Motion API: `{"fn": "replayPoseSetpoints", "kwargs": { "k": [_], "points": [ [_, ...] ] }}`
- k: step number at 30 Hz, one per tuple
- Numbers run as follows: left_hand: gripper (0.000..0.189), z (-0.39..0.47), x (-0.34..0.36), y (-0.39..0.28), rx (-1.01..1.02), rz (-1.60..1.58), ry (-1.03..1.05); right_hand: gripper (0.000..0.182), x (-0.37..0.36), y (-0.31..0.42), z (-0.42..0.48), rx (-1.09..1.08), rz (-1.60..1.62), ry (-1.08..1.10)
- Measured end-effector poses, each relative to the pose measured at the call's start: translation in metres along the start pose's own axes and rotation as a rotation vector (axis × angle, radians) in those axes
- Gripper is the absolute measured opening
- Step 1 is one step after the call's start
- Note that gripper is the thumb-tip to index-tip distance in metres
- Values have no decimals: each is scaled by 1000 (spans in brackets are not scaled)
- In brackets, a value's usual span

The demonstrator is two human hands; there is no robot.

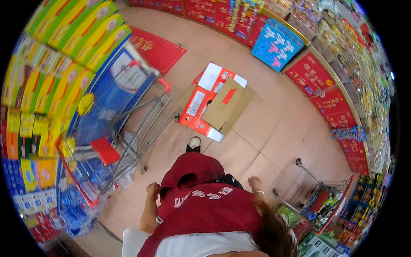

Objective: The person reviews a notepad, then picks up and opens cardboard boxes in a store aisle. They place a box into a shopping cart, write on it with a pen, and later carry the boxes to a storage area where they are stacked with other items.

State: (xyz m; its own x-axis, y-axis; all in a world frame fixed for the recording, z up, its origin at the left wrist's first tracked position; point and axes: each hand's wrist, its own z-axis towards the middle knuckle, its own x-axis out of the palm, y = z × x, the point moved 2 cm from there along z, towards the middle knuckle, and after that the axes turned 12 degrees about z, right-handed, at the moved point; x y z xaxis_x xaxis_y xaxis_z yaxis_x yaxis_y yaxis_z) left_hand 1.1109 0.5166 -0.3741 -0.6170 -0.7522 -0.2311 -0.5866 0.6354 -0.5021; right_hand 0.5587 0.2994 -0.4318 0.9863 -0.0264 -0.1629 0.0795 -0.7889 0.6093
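Observation:
My left hand [153, 189] hangs at the left side of my dark red apron [208, 208], its fingers curled; whether anything is in it cannot be made out. On the other side of the apron, my right hand [254, 182] is held low above the tiles, slightly blurred, with a bracelet on the wrist and no object visible in it. Flattened cardboard boxes [224, 112], orange, white and brown, lie stacked on the floor just ahead of my shoe [194, 143]. Neither hand touches them.
A metal shopping cart [141, 128] stands at left beside stacked yellow and green cartons [80, 29]. Another cart [321, 199] is at lower right. Shelves of packaged goods [350, 61] curve along the right, with a blue board [276, 44] against them. A red mat [160, 48] lies beyond.

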Motion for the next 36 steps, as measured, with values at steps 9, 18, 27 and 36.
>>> {"fn": "replayPoseSetpoints", "kwargs": {
  "k": [9,18,27,36],
  "points": [
    [13,147,167,-145,270,624,309,19,99,41,183,-42,226,-48],
    [19,413,394,-25,149,552,483,71,209,-55,479,-57,-79,-205],
    [60,566,456,94,-409,-252,497,70,250,-98,564,22,225,140],
    [55,504,461,59,-93,-264,671,44,238,-100,563,178,779,326]
  ]
}}
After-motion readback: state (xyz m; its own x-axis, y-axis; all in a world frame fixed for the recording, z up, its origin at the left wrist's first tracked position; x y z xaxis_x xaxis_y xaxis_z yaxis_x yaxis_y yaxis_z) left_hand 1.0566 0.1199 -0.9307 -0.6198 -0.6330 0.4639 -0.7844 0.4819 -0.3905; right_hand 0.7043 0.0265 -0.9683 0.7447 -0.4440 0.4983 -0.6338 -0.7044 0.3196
